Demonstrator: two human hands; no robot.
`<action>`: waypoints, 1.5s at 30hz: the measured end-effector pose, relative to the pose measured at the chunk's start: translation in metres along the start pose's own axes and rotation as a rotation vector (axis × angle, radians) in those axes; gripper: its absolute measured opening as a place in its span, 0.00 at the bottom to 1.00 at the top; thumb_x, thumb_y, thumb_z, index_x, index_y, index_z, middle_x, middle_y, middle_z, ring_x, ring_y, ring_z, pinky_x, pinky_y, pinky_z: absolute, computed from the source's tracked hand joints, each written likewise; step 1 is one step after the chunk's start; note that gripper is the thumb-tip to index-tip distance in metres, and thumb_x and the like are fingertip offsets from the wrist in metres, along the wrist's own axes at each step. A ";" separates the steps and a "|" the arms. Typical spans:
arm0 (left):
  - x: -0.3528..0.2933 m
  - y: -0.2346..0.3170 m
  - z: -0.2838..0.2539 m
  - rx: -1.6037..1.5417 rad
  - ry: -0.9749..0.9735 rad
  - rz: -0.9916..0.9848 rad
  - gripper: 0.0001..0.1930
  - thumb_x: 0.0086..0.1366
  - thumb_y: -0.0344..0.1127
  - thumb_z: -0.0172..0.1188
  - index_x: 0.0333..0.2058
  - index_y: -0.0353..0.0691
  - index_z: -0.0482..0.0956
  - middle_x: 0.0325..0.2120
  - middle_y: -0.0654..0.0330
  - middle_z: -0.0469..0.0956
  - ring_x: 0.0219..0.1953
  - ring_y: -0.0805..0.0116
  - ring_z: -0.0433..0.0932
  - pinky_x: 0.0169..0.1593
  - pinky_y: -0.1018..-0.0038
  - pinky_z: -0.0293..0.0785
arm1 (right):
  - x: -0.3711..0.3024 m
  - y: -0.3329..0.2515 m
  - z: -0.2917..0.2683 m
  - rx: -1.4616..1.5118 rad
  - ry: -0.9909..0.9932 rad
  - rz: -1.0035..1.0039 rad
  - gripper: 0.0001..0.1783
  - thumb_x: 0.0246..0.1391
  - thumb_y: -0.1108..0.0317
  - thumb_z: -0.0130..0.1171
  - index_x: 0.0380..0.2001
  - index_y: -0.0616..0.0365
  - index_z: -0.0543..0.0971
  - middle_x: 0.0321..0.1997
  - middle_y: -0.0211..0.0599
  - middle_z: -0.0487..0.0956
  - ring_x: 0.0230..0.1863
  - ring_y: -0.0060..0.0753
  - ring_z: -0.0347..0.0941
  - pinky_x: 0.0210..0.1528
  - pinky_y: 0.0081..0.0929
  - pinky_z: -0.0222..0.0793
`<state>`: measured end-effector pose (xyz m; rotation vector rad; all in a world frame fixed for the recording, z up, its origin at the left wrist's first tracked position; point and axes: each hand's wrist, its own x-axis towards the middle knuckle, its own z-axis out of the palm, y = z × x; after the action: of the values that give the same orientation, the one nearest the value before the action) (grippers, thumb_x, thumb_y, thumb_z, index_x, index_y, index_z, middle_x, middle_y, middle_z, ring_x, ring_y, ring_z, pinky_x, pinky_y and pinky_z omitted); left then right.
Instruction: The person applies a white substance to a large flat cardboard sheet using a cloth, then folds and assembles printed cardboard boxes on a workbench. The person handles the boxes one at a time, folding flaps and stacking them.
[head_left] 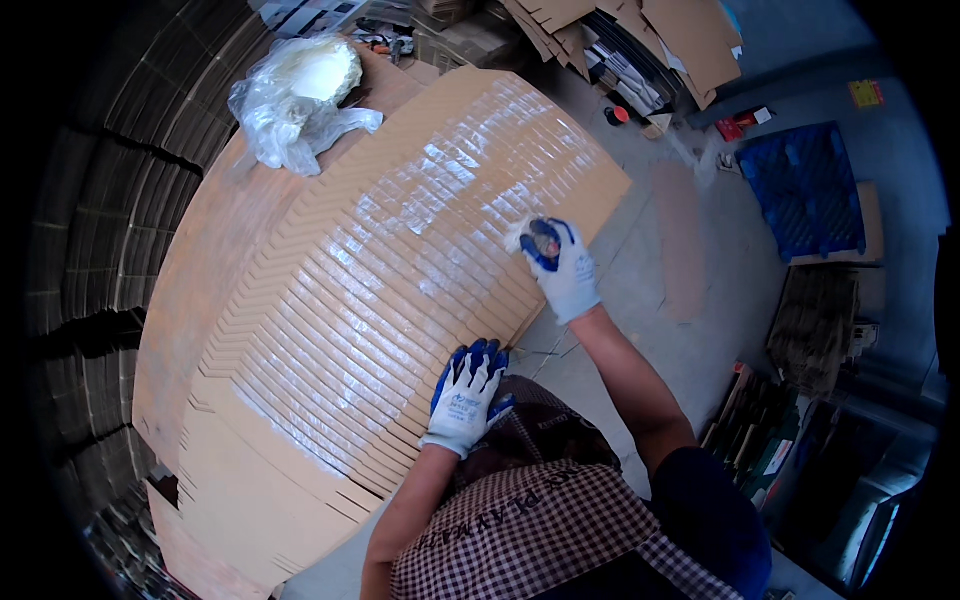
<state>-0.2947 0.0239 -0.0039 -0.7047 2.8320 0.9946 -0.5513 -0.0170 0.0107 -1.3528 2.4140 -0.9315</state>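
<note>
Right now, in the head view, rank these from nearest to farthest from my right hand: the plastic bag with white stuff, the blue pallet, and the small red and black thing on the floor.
From the right hand:
1. Small red and black thing, up on the floor just past the cardboard's edge.
2. Blue pallet, off to the right.
3. Plastic bag, far upper left on the cardboard stack.

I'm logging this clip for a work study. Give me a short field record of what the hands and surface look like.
left hand: gloved, flat on the near edge of the fanned cardboard sheets
right hand: gloved, gripping a small applicator at the far edge
surface: wet, glossy band across overlapped sheet edges
behind: plastic bag of white paste
floor: blue pallet
</note>
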 end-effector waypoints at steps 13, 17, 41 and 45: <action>0.075 0.006 0.013 0.076 0.034 0.086 0.40 0.67 0.64 0.50 0.66 0.36 0.66 0.71 0.45 0.56 0.75 0.46 0.48 0.76 0.50 0.33 | -0.002 0.016 0.004 -0.035 -0.053 -0.042 0.29 0.50 0.56 0.72 0.52 0.55 0.76 0.51 0.45 0.77 0.48 0.55 0.79 0.47 0.44 0.77; 0.075 0.002 0.011 0.063 0.023 0.102 0.41 0.67 0.63 0.52 0.67 0.35 0.64 0.71 0.44 0.54 0.75 0.46 0.47 0.76 0.50 0.34 | 0.006 0.002 -0.017 0.065 0.038 0.025 0.28 0.50 0.57 0.72 0.52 0.55 0.76 0.51 0.45 0.77 0.47 0.55 0.79 0.46 0.44 0.77; 0.126 0.014 0.008 0.168 -0.006 0.077 0.46 0.66 0.64 0.51 0.73 0.39 0.51 0.72 0.47 0.52 0.76 0.48 0.44 0.76 0.47 0.32 | 0.048 0.054 -0.015 0.058 0.060 0.066 0.27 0.51 0.61 0.71 0.52 0.57 0.76 0.52 0.47 0.77 0.48 0.53 0.79 0.50 0.40 0.76; 0.124 0.014 0.003 0.159 -0.054 0.062 0.45 0.68 0.64 0.47 0.73 0.38 0.52 0.73 0.48 0.50 0.76 0.49 0.43 0.76 0.48 0.31 | 0.019 0.033 -0.021 -0.022 0.035 -0.058 0.27 0.50 0.63 0.72 0.53 0.57 0.76 0.53 0.46 0.77 0.49 0.53 0.79 0.49 0.42 0.77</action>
<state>-0.4121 -0.0145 -0.0238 -0.5693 2.8614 0.7725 -0.5944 -0.0114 0.0087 -1.4325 2.4303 -0.9532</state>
